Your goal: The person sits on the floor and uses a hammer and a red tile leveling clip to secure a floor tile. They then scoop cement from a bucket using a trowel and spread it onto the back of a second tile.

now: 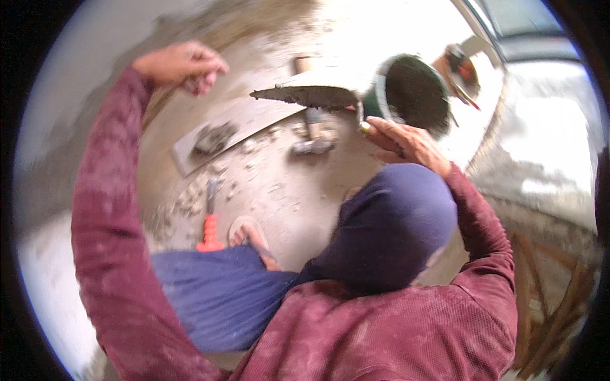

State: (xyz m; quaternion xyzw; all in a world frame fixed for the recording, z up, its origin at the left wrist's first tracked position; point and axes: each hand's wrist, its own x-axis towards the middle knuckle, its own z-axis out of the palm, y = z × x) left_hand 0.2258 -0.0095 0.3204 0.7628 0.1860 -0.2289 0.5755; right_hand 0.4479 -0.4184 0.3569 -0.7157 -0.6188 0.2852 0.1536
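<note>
trowel (pixel 305 95) loaded with dark grey mortar, held by the right hand beside the bucket

nearest, maroon sleeves (pixel 105 235) frame both sides of the view, with blue trousers (pixel 216 298) between them. just past the trousers a foot in a sandal (pixel 244 227) stands on the floor (pixel 286 209), and close to its left lies a chisel (pixel 210 219), orange grip toward the person and dark shaft pointing away. crumbs of rubble (pixel 190 200) are scattered around and beyond the shaft.

farther on, a hammer (pixel 312 143) lies with its head toward the person, near the edge of a pale board (pixel 190 152) set at a slant. a grey lump of mortar (pixel 215 137) sits on the board's near end.

the right hand (pixel 406 143) is clamped on the trowel's handle, fingers bent around it. the blade reaches out to the left, its tip toward the left hand (pixel 187 66), with a wide gap between. that hand is raised, fingers curled; whether they close fully or hold anything i cannot tell.

the blade's heel is just beside the rim of a dark green bucket (pixel 381 89) with dark contents, leaving little room on that side. beyond the bucket stands another container (pixel 467 73), partly orange, its details blurred.
</note>
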